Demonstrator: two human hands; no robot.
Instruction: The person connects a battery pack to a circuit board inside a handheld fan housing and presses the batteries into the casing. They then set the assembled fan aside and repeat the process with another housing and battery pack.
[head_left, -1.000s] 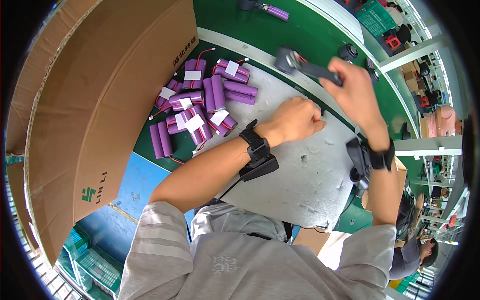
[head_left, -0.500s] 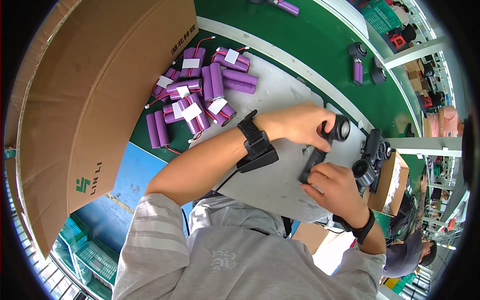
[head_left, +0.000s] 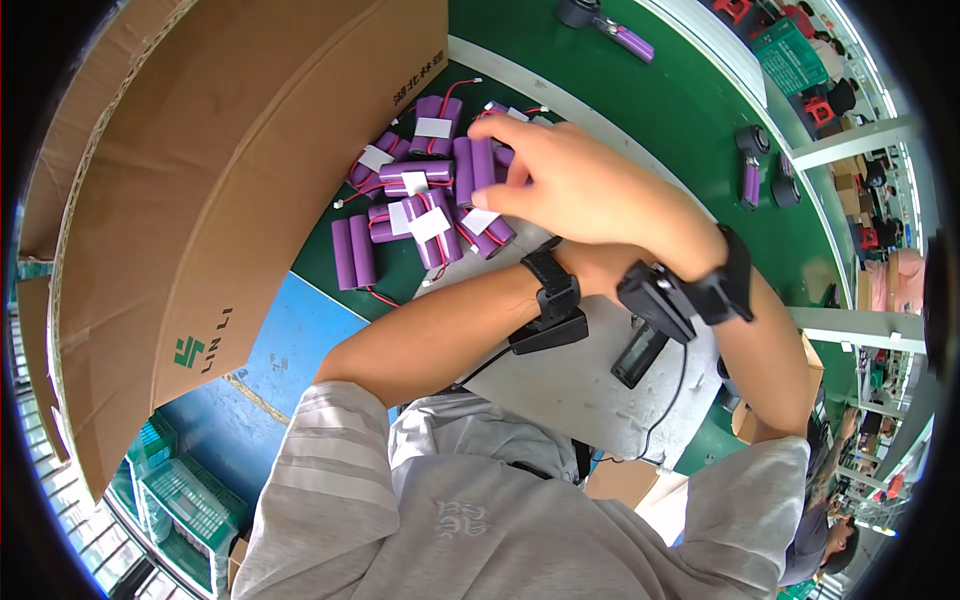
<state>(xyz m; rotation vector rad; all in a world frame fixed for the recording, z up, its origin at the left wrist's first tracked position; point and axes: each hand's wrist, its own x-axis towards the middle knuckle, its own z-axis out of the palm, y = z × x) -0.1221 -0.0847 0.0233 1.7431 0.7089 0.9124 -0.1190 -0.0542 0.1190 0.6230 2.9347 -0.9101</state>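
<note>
My right hand (head_left: 560, 180) reaches across my left wrist to the purple battery packs. Its thumb and forefinger are apart, at the two ends of one two-cell purple battery pack (head_left: 472, 172); whether they press on it I cannot tell. Only the back part of my left hand (head_left: 597, 268) shows, with the right forearm covering its fingers. Near it a dark handle-shaped housing (head_left: 639, 355) with a hollow in it lies over the grey mat (head_left: 560, 385); the left hand's hold on it is hidden. More packs with white labels (head_left: 430, 225) and red wires lie in a loose heap.
A tall cardboard box (head_left: 250, 170) walls off the left side. Beyond a pale rail, the green belt (head_left: 690, 120) carries black round-headed units with purple packs (head_left: 750, 183). A small carton (head_left: 812, 370) stands at the right. Another person (head_left: 825, 540) is at the lower right.
My right hand has left the dark housing and swung left over my left arm to the battery packs. The view has shifted, and the left hand's fingers are now covered.
</note>
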